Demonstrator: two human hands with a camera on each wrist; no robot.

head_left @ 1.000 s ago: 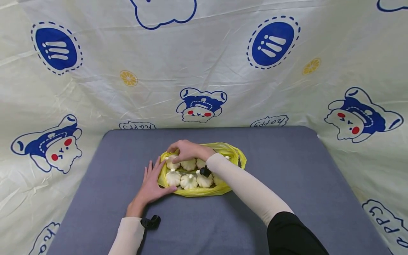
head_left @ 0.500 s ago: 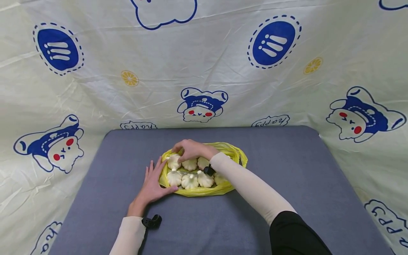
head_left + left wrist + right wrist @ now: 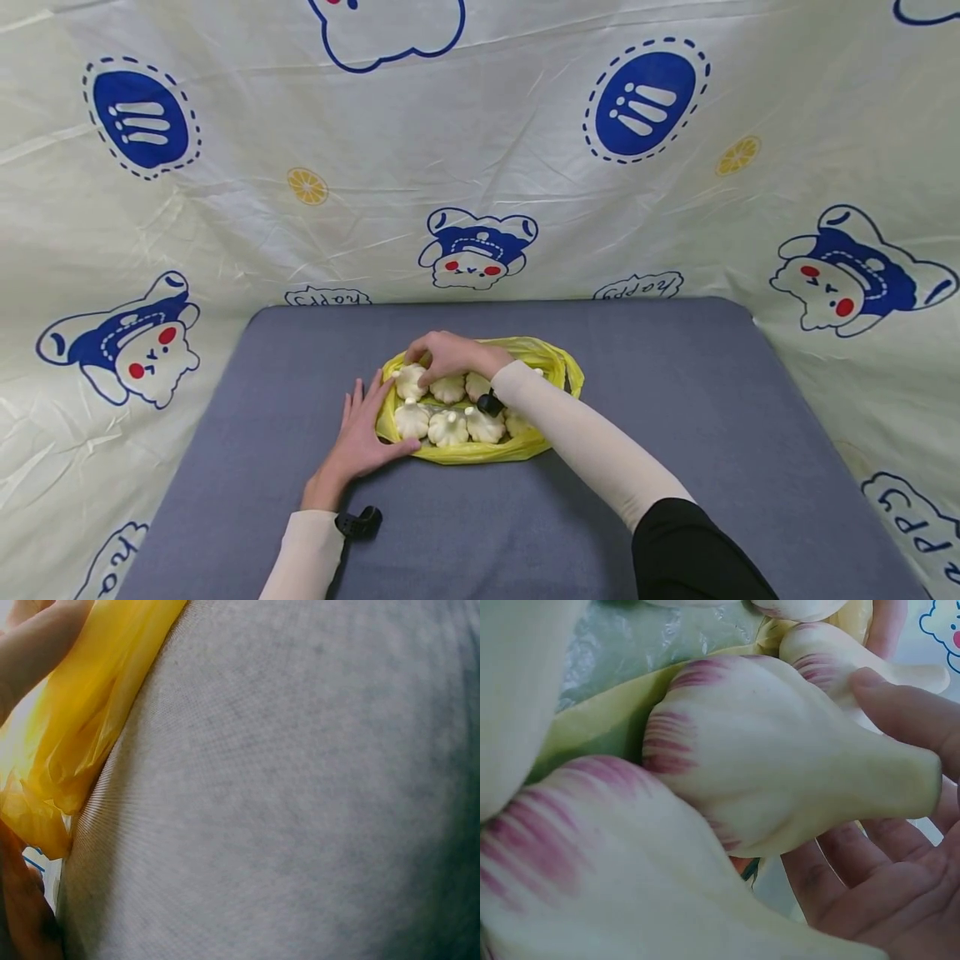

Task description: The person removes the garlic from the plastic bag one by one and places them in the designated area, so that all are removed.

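Observation:
Several white garlic bulbs [image 3: 447, 428] sit in two rows inside a yellow plastic bag [image 3: 480, 454], whose rim is folded open. My right hand [image 3: 452, 353] reaches over the bag and holds the back-left garlic bulb [image 3: 409, 383], thumb on its right side and fingers at its far side. In the right wrist view that bulb [image 3: 821, 661] shows purple streaks beside the thumb, with nearer bulbs covering part of it. My left hand [image 3: 362, 435] rests spread against the bag's left end, its thumb along the front rim. The right forearm hides the bulbs at the right end.
A grey-blue cloth [image 3: 675, 400] covers the table around the bag. Behind and at both sides hangs a pale printed sheet [image 3: 480, 150]. Clear plastic [image 3: 660, 645] lies under the bulbs inside the bag.
My right hand has shifted slightly to the right and its thumb has moved to the right side of the back-left garlic bulb. My left hand stays at the bag's end.

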